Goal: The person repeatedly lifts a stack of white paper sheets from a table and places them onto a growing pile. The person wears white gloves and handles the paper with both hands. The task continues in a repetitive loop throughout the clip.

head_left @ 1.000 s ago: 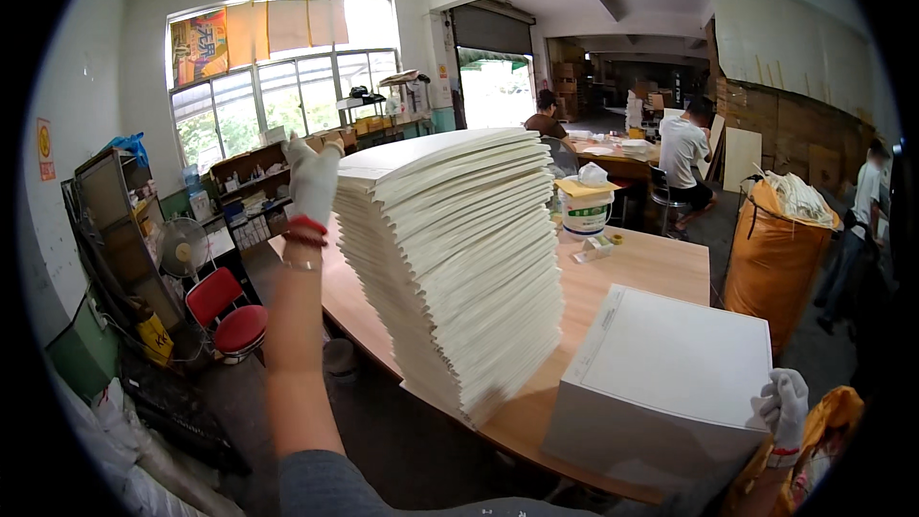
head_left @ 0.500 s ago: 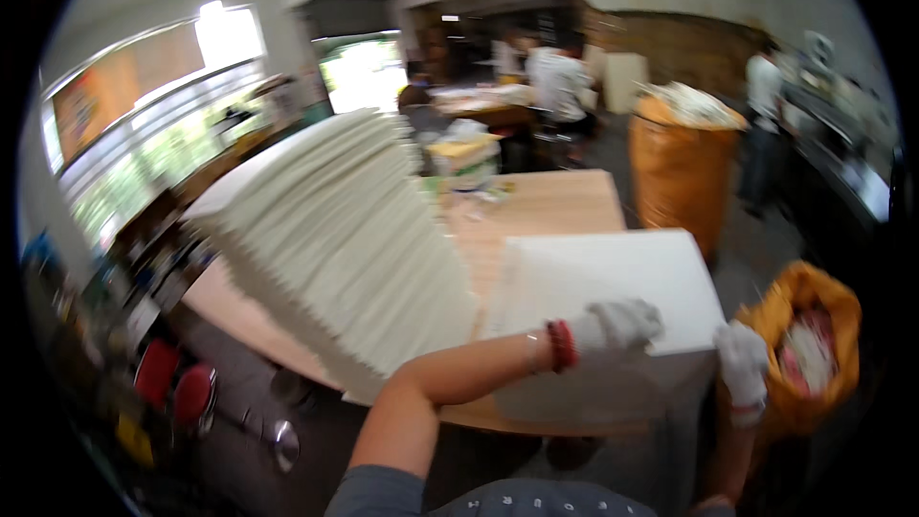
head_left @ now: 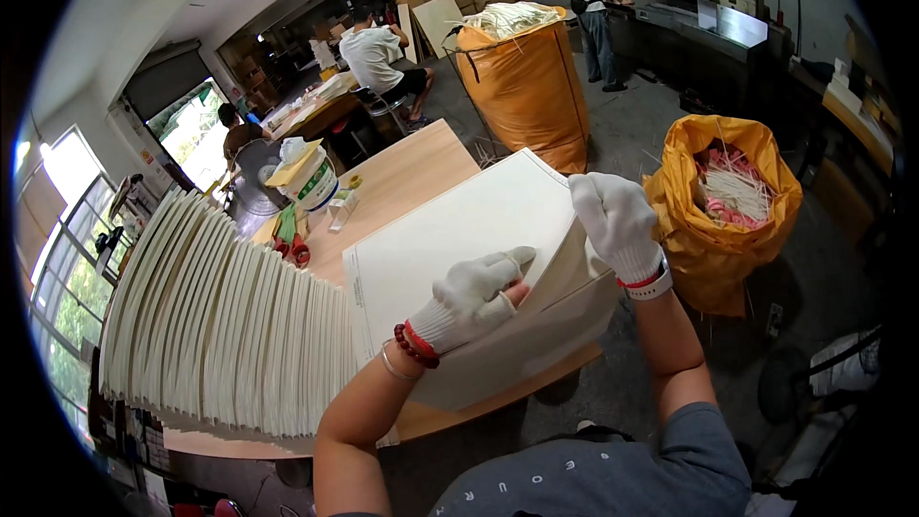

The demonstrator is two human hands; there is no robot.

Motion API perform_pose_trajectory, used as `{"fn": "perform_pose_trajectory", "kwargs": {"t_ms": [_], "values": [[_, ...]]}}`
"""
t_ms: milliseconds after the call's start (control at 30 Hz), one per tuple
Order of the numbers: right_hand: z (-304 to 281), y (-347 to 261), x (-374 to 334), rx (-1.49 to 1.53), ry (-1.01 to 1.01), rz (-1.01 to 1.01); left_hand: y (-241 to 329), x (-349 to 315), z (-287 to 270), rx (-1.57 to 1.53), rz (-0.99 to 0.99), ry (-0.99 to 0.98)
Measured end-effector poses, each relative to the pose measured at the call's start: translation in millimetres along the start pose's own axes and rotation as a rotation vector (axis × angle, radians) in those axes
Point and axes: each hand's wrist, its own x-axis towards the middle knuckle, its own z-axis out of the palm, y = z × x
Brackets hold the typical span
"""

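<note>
A pile of large white paper sheets (head_left: 450, 211) lies in front of me on a pale wooden table. My right hand (head_left: 615, 225), in a white knit glove, is closed on the right-hand corner of the upper paper, which bends up off the pile. My left hand (head_left: 469, 299), gloved with some fingertips bare, lies on the top sheet near its front edge, fingers stretched to the right. On the left, a long fanned stack of white sheets (head_left: 230, 325) leans along the table. How many sheets the right hand pinches is hidden.
Beyond the pile, the wooden table (head_left: 412, 172) holds a white bucket (head_left: 311, 177) and red-handled tools (head_left: 295, 247). Orange sacks of paper strips stand at the right (head_left: 713, 268) and farther back (head_left: 531, 86). One person (head_left: 378, 53) sits behind; another (head_left: 589, 14) stands at a machine.
My view has swung right and down. My right hand now raises a corner of the paper that lay flatter before. My left hand stays on the pile.
</note>
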Motion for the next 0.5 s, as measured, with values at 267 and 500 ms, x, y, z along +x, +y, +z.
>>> {"fn": "perform_pose_trajectory", "kwargs": {"t_ms": [267,500], "values": [[-4,6,-2,0.323,-0.013,0.085,-11,-8,6,0.046,-0.141,0.089],[-4,-2,9,0.222,0.184,-0.006,-6,-1,-10,0.103,-0.119,-0.234]]}}
